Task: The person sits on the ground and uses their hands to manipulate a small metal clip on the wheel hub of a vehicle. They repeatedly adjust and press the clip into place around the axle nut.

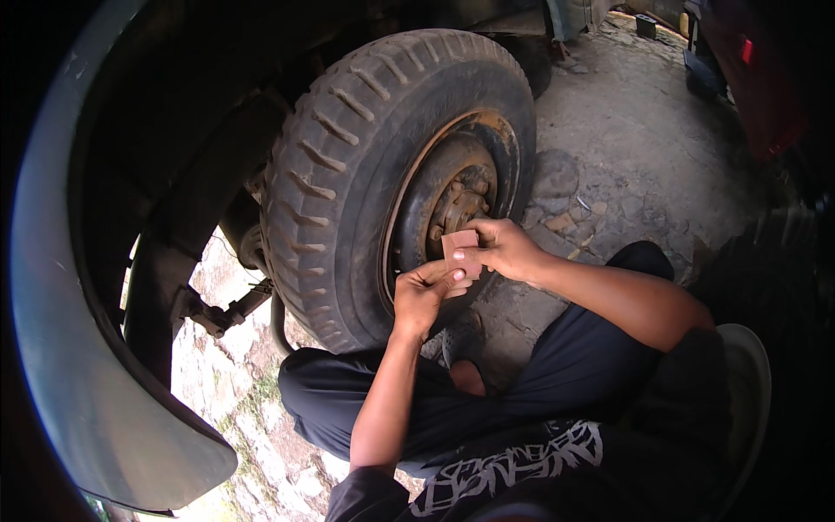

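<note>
A small reddish-brown folded sheet (461,241), which looks like sandpaper, is held up between my two hands. My left hand (420,298) pinches its lower edge, thumb on top and fingers beneath. From the right, my right hand (507,250) grips it too, with the thumb pressed on its face. Just beyond the sheet is the rusty wheel hub (461,204) with its bolts, set in a worn rim inside a big black tyre (352,187). Both hands are in front of the rim, and the sheet hides part of it.
On the left curves a blue-grey fender (43,287), with dark suspension parts (209,317) behind the tyre. Rough stone ground (644,139) with loose rubble lies to the right. My crossed legs in dark trousers (574,339) fill the space below the wheel. A dark box (645,26) stands far back.
</note>
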`<action>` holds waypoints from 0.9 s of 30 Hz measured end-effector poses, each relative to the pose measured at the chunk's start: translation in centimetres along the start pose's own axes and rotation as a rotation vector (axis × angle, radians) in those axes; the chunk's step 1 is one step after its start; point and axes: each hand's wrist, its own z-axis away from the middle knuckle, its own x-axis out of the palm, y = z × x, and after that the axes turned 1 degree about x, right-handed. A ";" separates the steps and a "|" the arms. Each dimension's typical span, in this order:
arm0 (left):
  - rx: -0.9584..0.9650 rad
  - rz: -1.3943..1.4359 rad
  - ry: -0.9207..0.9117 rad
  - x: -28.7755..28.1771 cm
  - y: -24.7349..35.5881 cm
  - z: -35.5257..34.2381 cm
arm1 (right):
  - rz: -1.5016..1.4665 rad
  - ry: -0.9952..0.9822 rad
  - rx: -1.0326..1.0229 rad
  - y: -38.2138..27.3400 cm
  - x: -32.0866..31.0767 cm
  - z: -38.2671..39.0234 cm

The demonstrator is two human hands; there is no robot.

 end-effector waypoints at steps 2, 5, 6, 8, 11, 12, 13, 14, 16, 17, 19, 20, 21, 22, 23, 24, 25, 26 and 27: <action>-0.024 -0.016 -0.018 0.0 0.1 0.1 | 0.103 -0.025 -0.006 0.8 -0.3 -0.6; -0.037 0.023 -0.072 -0.1 -0.2 -0.2 | 0.203 -0.015 -0.049 2.1 -0.8 -1.1; -0.037 0.047 -0.090 -0.3 -0.4 -0.3 | 0.227 -0.007 -0.071 2.2 -0.8 -1.2; 0.011 0.028 -0.080 -0.3 -0.7 -0.3 | 0.152 -0.021 -0.080 2.5 -0.6 -1.4; 0.037 0.047 -0.017 -0.3 -0.7 -0.5 | 0.074 -0.049 -0.098 2.2 -0.6 -1.3; 0.039 0.061 0.012 -0.2 -0.6 -0.6 | 0.054 -0.060 -0.106 1.9 -0.6 -1.2; 0.066 0.015 0.034 -0.3 -0.7 -0.7 | 0.065 -0.063 -0.107 1.5 -0.6 -1.1; 0.091 -0.032 0.055 -0.5 -0.9 -0.7 | 0.074 -0.064 -0.106 1.2 -0.5 -0.9; 0.110 -0.050 0.096 -0.4 -1.1 -0.8 | 0.077 -0.064 -0.112 1.3 -0.6 -1.0; 0.101 -0.020 0.118 0.0 -1.1 -0.6 | 0.069 -0.065 -0.116 1.5 -0.5 -1.1; 0.090 -0.006 0.142 0.0 -1.5 -0.7 | 0.042 -0.061 -0.042 1.8 -0.5 -0.9; 0.095 -0.022 0.149 -0.4 -1.6 -1.0 | 0.025 -0.062 0.031 0.5 -0.3 -0.7; 0.099 -0.038 0.156 -0.7 -1.8 -1.1 | 0.009 -0.063 0.104 -0.2 -0.1 -0.6; 0.101 -0.028 0.167 -0.9 -2.0 -1.1 | -0.004 -0.075 0.103 -0.4 0.1 -0.8; 0.100 -0.016 0.170 -0.6 -1.9 -1.1 | -0.016 -0.078 0.105 -0.4 -0.1 -0.9; 0.099 -0.005 0.173 -0.3 -1.7 -1.1 | -0.029 -0.083 0.107 -0.3 -0.2 -1.1; 0.092 0.035 0.176 0.1 -1.5 -1.1 | 0.035 -0.065 0.022 0.6 -0.4 -1.5; 0.083 0.074 0.183 0.4 -1.0 -0.9 | 0.097 -0.051 -0.063 1.1 -0.3 -2.1; 0.073 0.112 0.189 0.7 -0.8 -0.8 | 0.159 -0.036 -0.147 1.6 -0.3 -2.4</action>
